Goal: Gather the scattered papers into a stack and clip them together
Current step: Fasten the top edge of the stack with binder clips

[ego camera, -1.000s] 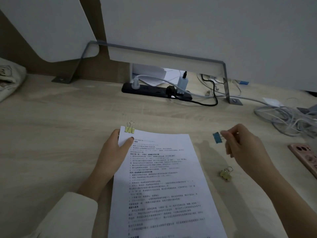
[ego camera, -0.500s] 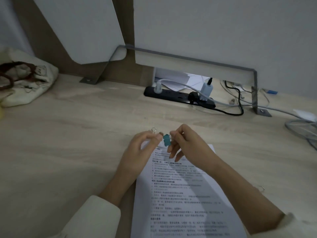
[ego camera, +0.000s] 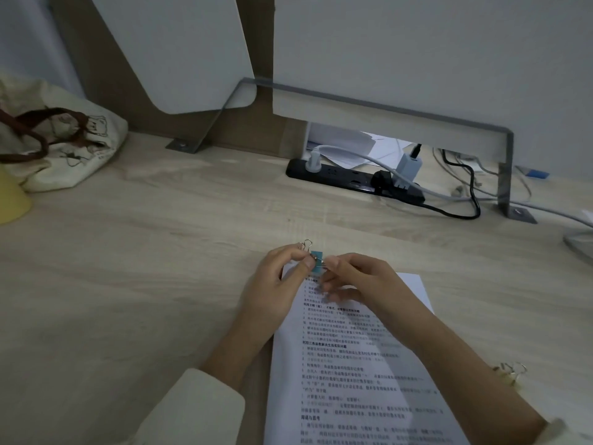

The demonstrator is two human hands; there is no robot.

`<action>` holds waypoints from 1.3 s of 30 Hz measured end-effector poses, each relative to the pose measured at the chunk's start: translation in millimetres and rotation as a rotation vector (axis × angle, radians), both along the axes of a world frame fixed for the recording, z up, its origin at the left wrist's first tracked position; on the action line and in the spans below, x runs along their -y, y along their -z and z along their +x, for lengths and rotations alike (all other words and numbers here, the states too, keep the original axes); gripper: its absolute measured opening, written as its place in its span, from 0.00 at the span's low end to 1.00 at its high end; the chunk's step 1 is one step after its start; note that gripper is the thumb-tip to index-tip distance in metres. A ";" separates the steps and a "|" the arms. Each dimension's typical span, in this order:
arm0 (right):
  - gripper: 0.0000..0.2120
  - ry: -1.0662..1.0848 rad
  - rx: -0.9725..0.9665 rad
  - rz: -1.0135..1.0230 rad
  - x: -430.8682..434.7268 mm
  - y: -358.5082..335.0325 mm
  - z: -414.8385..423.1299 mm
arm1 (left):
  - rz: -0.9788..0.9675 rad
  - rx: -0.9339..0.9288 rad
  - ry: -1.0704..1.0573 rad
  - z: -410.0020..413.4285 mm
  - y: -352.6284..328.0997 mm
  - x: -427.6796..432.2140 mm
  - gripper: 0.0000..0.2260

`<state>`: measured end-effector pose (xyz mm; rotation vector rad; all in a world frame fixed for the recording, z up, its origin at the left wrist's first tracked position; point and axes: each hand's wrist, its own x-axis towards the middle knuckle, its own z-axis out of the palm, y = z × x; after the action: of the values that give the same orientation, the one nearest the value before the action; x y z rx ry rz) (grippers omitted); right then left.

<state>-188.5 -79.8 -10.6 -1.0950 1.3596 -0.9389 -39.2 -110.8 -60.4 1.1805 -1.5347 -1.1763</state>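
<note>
A stack of printed white papers (ego camera: 359, 374) lies on the wooden desk (ego camera: 144, 284) in front of me. A blue binder clip (ego camera: 316, 262) sits at the stack's top left corner. My left hand (ego camera: 277, 284) pinches that corner and the clip's left side with thumb and fingers. My right hand (ego camera: 356, 277) pinches the clip's wire handle from the right. Wire loops of another clip (ego camera: 305, 245) stick up just behind my left fingers; its body is hidden.
A yellow binder clip (ego camera: 511, 373) lies on the desk right of my right forearm. A black power strip (ego camera: 353, 179) with plugs and cables runs along the back. A cloth bag (ego camera: 57, 146) and a yellow object (ego camera: 11, 200) sit at the far left.
One second ago my right hand held the blue clip out to the right; it has carried it to the papers' top left corner, where both hands now meet. The view swung left.
</note>
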 end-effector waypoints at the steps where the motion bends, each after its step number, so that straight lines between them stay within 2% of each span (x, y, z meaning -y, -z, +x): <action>1: 0.14 0.013 0.018 -0.010 0.1 1.8 -0.8 | -0.002 0.008 0.002 -0.3 -0.7 -0.7 0.06; 4: 0.15 0.051 0.001 -0.049 3.0 2.5 -4.3 | 0.012 0.013 0.008 -4.1 -4.2 -4.4 0.04; 7: 0.11 0.047 -0.141 -0.104 8.7 -2.1 -9.2 | 0.044 -0.014 -0.001 -5.7 -4.1 -5.2 0.04; 11: 0.08 0.043 -0.364 -0.152 15.2 -8.8 -22.9 | 0.203 -0.086 -0.049 -4.9 -6.0 -0.2 0.22; 13: 0.08 0.018 -0.508 -0.172 17.0 -11.7 -32.0 | 0.267 -0.037 -0.049 -6.1 -6.8 3.3 0.28; 15: 0.09 -0.003 -0.592 -0.182 18.2 -14.8 -39.4 | 0.301 0.006 -0.037 -6.9 -8.2 5.2 0.22; 18: 0.06 -0.015 -0.636 -0.177 19.9 -15.9 -46.0 | 0.307 -0.016 0.000 -7.2 -9.8 5.7 0.03; 19: 0.05 -0.019 -0.647 -0.169 20.2 -15.0 -46.9 | 0.300 -0.013 0.008 -7.9 -10.0 5.3 0.01; 21: 0.05 -0.034 -0.686 -0.175 20.2 -11.0 -46.2 | 0.273 0.018 0.030 -9.0 -8.8 4.6 0.03; 24: 0.08 -0.045 -0.731 -0.246 20.9 -1.0 -43.3 | 0.263 0.030 0.068 -11.0 -9.2 2.6 0.02; 28: 0.10 -0.031 -0.678 -0.245 20.9 5.4 -44.2 | 0.275 0.048 0.083 -12.2 -9.9 2.0 0.03; 30: 0.10 -0.036 -0.650 -0.237 21.2 7.3 -45.5 | 0.270 0.046 0.089 -12.1 -12.1 1.2 0.06; 36: 0.04 -0.027 -0.701 -0.309 26.2 -6.9 -51.2 | 0.308 0.015 0.094 -8.8 -13.8 0.7 0.06; 39: 0.02 -0.101 -0.759 -0.324 30.2 -30.8 -60.5 | 0.320 -0.022 0.094 -7.0 -14.5 1.2 0.07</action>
<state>-248.9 -110.0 20.2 -1.8741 1.7596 -0.7007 -46.2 -112.0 -45.9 1.3062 -1.4334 -1.5352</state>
